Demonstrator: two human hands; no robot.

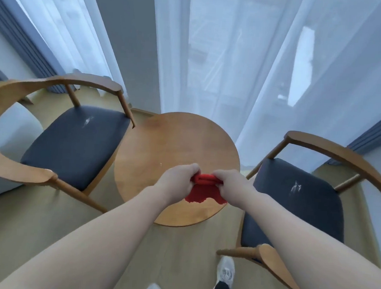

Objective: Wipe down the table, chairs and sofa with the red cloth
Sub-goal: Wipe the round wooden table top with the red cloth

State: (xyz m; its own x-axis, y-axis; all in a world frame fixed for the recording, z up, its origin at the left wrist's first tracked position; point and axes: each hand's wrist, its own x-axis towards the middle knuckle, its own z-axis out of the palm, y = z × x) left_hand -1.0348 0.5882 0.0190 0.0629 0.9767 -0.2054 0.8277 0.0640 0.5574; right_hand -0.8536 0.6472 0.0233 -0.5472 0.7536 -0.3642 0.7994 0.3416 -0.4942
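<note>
A red cloth [204,191] hangs bunched over the near right part of a round wooden table [172,141]. My left hand [178,179] grips its left top edge and my right hand [231,183] grips its right top edge, both with fingers closed on the fabric. The cloth's lower edge drapes just above the tabletop. A wooden armchair with a dark blue seat [75,144] stands to the left of the table, and a matching armchair [298,195] stands to the right. Both seats carry small whitish marks. No sofa is clearly in view.
Sheer white curtains [212,56] hang right behind the table, with blue drapes [24,42] at the sides. A pale rounded object [11,146] sits behind the left chair. My feet in white shoes [225,272] stand on the light wood floor near the table.
</note>
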